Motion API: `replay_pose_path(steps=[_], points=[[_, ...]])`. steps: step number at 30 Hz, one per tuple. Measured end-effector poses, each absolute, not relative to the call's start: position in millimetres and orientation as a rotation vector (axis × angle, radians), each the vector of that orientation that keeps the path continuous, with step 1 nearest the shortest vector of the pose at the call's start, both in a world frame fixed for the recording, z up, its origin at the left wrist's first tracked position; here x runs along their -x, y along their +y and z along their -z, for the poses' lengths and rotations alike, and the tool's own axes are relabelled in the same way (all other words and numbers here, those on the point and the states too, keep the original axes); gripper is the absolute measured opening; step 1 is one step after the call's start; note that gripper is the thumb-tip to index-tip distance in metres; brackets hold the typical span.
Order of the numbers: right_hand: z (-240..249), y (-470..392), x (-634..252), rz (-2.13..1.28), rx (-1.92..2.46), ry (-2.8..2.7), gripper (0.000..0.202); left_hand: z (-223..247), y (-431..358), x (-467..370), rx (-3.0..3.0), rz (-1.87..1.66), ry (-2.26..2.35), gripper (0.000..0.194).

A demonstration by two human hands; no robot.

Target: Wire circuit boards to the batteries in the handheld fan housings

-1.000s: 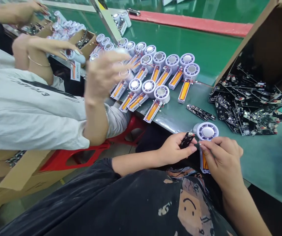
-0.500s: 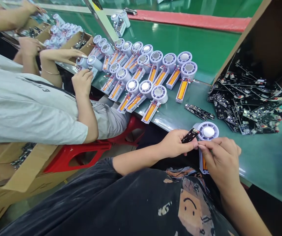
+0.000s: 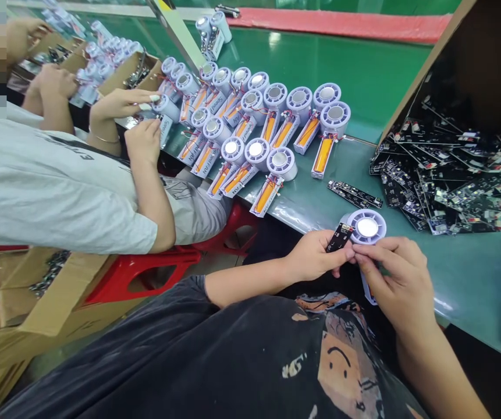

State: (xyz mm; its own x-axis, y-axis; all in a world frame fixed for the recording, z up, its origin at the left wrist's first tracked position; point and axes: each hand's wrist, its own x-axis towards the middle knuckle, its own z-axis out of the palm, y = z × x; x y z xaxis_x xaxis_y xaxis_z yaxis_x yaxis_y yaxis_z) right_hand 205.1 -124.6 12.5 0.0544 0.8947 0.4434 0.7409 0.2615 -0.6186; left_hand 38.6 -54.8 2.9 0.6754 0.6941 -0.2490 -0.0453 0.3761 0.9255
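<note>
My left hand (image 3: 320, 256) is closed on a black circuit board (image 3: 340, 237), which stands tilted between thumb and fingers. Right beside it, my right hand (image 3: 396, 279) pinches with thumb and forefinger; what lies between the fingertips is too small to make out. A lavender fan unit (image 3: 367, 227) with a round silver centre sits at the table edge between my hands, its handle partly hidden behind my right hand. Two loose circuit boards (image 3: 355, 195) lie on the green table just beyond the fan.
Rows of fan units (image 3: 280, 164) with orange batteries stand to the left. A large pile of circuit boards (image 3: 446, 180) spills from a box at the right. At the left, a co-worker's hands (image 3: 143, 139) work at another fan. A red stool (image 3: 145, 273) is below.
The circuit board in my left hand is more upright. The fan's handle has shifted, with less orange showing. My right hand has moved slightly. The co-worker's far hand has moved beside the fan there.
</note>
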Motion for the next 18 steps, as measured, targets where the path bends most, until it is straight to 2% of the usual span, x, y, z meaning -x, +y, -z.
replay_pose_path(steps=[8,9,13,18], points=[[-14.5,-124.7,-200.6,-0.187,1.615,-1.685,0.012,-20.1,-62.5,-14.9,-1.193,-0.406,0.685,0.031],[-15.4,-124.8,-199.4,-0.174,1.634,-1.695,0.013,-22.6,-64.9,-11.2,-1.238,-0.35,0.697,0.032],[-20.0,-125.9,-193.9,-0.108,1.708,-1.761,0.016,-22.6,-72.4,-4.8,-1.244,-0.209,0.727,0.061],[-23.9,-126.9,-188.6,-0.092,1.734,-1.792,0.019,-18.6,-74.3,-9.2,-1.18,-0.323,0.742,0.058]])
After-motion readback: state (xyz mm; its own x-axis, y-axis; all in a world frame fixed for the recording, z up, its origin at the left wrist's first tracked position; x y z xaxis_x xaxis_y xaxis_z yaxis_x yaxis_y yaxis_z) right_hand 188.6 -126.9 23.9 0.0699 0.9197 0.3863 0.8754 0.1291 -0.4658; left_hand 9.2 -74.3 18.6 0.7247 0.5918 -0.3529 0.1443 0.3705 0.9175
